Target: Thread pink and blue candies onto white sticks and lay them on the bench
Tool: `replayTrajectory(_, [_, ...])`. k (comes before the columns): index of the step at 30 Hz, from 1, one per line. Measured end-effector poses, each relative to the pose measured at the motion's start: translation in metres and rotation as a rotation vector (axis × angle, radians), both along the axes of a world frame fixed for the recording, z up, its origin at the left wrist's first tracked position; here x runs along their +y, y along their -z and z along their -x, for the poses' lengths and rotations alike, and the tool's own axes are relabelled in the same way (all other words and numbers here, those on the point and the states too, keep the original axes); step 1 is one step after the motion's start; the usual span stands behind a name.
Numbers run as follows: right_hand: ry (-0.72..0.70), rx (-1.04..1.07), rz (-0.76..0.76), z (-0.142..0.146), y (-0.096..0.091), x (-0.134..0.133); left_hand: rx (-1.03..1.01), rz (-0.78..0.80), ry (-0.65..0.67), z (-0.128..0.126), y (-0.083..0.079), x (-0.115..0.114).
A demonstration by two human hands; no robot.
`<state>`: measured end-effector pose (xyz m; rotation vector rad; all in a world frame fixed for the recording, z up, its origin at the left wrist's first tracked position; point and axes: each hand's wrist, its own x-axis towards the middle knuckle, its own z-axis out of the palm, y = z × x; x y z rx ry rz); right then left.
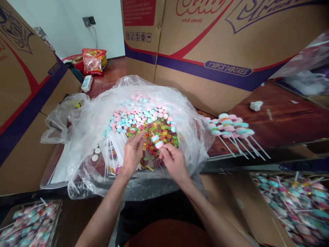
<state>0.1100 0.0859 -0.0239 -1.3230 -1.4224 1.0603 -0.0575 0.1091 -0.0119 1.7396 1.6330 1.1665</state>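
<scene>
And here's the right hand [176,162], thumb and fingers pinching the lower end of a candy stack [157,141], which sits at about ten o'clock from its knuckles. The stack's long axis tilts from five to eleven, with a bare stick tip [152,133] poking out at the top. The left hand [132,150] is curled, its fingertips at nine o'clock from that tip, near but apart; whether they grip anything is hard to say in this blur. So the right is the nearer hand, touching the stack. Beneath, ring candies [168,135] spread around it, pastel candies [140,116] at eleven, and white sticks [117,145] just beside the left hand at nine!
</scene>
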Motion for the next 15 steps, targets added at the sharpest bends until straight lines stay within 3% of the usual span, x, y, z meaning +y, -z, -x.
replayTrajectory(3, [0.070, -0.012, -0.008, -0.007, 0.003, -0.002, 0.412, -0.067, 0.066, 0.001, 0.000, 0.024])
replayTrajectory(6, [0.062, -0.036, -0.025, -0.005, 0.006, -0.004, 0.632, -0.060, 0.092, -0.003, 0.003, 0.041])
replayTrajectory(11, [0.047, -0.037, -0.037, -0.002, 0.006, -0.007, 0.733, -0.060, 0.071, -0.007, 0.006, 0.045])
replayTrajectory(15, [0.036, -0.045, -0.039, -0.003, 0.006, -0.006, 0.695, -0.145, 0.085, -0.002, 0.013, 0.038])
